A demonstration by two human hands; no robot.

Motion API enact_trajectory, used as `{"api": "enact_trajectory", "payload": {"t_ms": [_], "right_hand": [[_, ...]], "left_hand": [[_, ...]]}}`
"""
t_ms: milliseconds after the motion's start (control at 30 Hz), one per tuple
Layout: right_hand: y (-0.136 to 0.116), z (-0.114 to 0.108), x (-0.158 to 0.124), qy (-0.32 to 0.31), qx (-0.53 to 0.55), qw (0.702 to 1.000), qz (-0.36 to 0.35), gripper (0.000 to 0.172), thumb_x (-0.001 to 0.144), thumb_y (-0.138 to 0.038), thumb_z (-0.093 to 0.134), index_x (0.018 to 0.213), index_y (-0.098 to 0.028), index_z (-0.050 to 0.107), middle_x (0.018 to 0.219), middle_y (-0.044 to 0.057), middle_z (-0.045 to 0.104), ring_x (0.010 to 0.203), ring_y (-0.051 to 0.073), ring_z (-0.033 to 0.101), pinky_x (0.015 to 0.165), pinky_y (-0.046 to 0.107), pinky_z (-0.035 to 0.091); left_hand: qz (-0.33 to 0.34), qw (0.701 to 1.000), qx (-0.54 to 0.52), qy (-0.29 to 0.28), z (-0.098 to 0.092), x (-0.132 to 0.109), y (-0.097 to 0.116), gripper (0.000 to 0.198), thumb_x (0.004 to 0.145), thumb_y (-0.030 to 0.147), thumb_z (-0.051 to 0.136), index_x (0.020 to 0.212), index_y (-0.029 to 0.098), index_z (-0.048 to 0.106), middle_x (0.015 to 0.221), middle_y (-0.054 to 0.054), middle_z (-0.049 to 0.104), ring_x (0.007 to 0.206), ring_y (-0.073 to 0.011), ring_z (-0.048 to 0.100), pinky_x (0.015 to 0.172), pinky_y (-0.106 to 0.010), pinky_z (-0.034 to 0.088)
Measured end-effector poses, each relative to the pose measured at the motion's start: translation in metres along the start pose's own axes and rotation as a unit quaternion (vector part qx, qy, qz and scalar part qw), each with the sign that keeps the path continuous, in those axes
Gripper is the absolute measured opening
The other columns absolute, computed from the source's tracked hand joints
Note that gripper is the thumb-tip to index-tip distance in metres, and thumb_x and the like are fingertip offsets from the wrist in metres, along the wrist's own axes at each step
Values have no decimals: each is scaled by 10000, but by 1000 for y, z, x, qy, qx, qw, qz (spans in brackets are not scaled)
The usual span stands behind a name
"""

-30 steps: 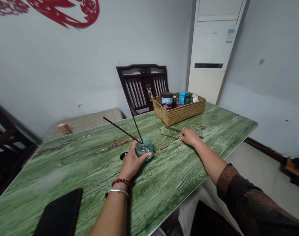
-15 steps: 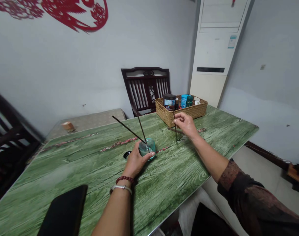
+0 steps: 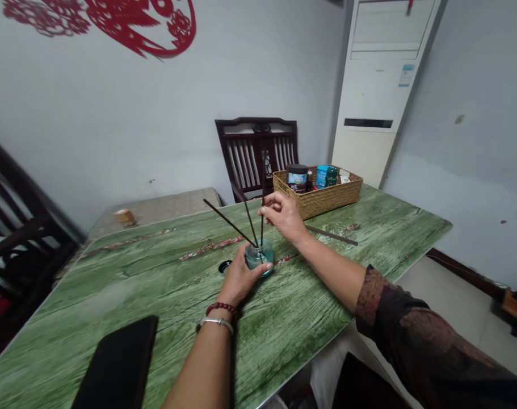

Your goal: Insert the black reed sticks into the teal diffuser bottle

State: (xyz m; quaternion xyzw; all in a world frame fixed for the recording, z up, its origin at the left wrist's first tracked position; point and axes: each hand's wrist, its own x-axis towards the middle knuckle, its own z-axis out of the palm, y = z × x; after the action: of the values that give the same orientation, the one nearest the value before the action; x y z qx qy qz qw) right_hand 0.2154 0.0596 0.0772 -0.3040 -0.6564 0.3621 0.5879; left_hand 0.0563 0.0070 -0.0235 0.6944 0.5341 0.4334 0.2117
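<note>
My left hand [image 3: 241,278] wraps around a small teal glass jar [image 3: 259,257] on the green wood-grain table [image 3: 284,307]. Two thin dark sticks [image 3: 228,221] stand in the jar, leaning up and to the left. My right hand [image 3: 284,216] pinches a third dark stick [image 3: 262,227] upright, its lower end at the jar's mouth. Another dark stick [image 3: 330,235] lies flat on the table to the right of my right wrist. A small black lid [image 3: 225,266] sits just left of the jar, partly behind my left hand.
A wicker basket [image 3: 318,196] holding jars and bottles stands at the table's far edge. A black phone [image 3: 117,363] lies near the front edge. A dark wooden chair [image 3: 256,153] stands behind the table, and a floor-standing air conditioner [image 3: 373,91] rises beyond.
My right hand has lifted a stick from the table and moved left, bringing it above the jar. My left hand stays on the jar, and the view has shifted slightly.
</note>
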Motion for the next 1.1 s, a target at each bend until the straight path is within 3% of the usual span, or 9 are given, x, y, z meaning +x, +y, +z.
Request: {"api": "enact_trajectory", "payload": {"t_ms": [200,300,367,433,500,633,767,1100], "right_hand": [[19,12,-12,-35,-130,991,15,101,766,-198,715,838,-214,645,711,-51,666,690,140,656,709,271,544],[23,-4,-21,-44,-186,982,-4,66,794,-226,710,848,-204,679,778,-28,704,740,145,659,759,269,520],[27,-28,-27,-20,-244,970,-12,67,851,-251,662,878,-201,699,827,-11,724,763,146,656,789,264,501],[34,-60,-33,23,-335,942,-8,130,905,-240,594,918,-196,715,897,16,738,820,156,656,834,264,478],[45,-93,-41,55,-442,895,20,191,936,-224,546,963,-181,731,968,58,738,908,181,648,878,272,453],[67,-135,-60,14,-602,791,110,280,961,-233,515,1091,-183,758,1085,120,716,1054,237,611,935,304,413],[77,-137,-69,-55,-661,733,150,316,966,-242,505,1145,-182,759,1128,153,691,1111,274,582,926,337,402],[78,-133,-69,-72,-689,706,145,347,989,-196,434,1135,-145,745,1118,172,675,1100,289,577,898,363,399]], "left_hand": [[-4,1000,-1,-7,0,0,-2,654,683,522,760,1198,183,539,1126,-119,699,1033,-325,666,920,-476,513],[4,1000,0,-3,0,0,-1,658,686,528,759,1200,175,545,1172,-140,689,1084,-338,654,955,-491,501],[1,1000,1,0,-1,0,0,654,682,525,760,1197,179,553,1180,-138,689,1102,-341,652,967,-496,497],[-7,1000,1,-1,-1,0,1,654,676,521,762,1198,184,558,1161,-128,697,1083,-338,662,958,-497,500],[-11,1000,2,-3,-1,1,2,648,669,515,765,1190,188,562,1144,-122,701,1063,-333,668,948,-497,503],[-12,1000,8,-2,-1,1,1,624,667,517,766,1163,194,569,1135,-123,700,1054,-335,665,942,-504,502],[-12,1000,7,-1,0,2,-3,599,679,510,767,1150,201,565,1122,-127,702,1044,-338,667,934,-505,506],[1,1000,11,-1,1,3,-10,653,701,528,771,1216,189,556,1171,-139,697,1087,-342,663,968,-502,499]]}}
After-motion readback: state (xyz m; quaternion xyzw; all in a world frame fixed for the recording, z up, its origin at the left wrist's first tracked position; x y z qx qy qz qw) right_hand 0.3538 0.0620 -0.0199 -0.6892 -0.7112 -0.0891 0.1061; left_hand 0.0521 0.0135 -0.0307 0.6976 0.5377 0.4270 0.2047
